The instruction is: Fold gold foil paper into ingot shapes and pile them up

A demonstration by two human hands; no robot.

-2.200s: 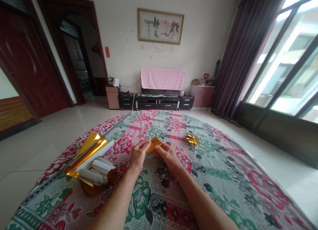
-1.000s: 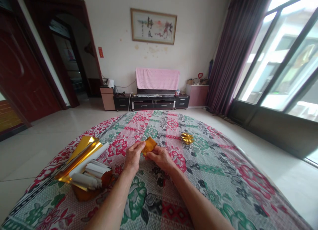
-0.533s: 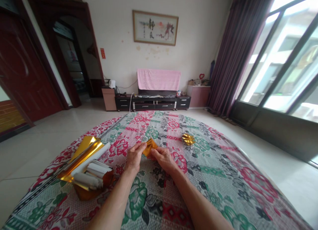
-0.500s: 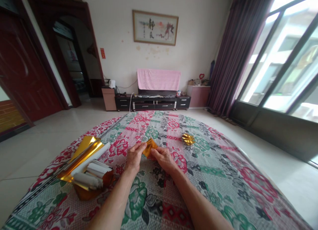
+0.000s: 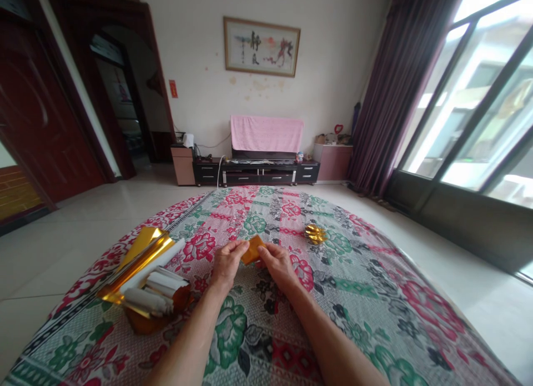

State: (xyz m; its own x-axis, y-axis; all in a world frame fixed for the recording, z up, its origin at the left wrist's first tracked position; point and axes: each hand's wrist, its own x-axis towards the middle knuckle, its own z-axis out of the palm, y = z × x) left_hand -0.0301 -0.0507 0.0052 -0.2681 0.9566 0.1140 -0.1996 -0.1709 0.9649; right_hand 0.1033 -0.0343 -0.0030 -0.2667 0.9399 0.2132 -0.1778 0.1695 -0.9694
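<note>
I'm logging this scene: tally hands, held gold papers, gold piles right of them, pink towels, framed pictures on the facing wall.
Left hand, right hand: 2
Held gold paper: 1
Gold pile: 1
Pink towel: 1
Framed picture: 1
Total: 6

The tablecloth (image 5: 370,319) gives passage right of the right hand (image 5: 277,265), past a shiny bunch (image 5: 315,234) ahead; gold foil (image 5: 144,264) (pale rolls (image 5: 146,301) too) blocks the left.
</note>
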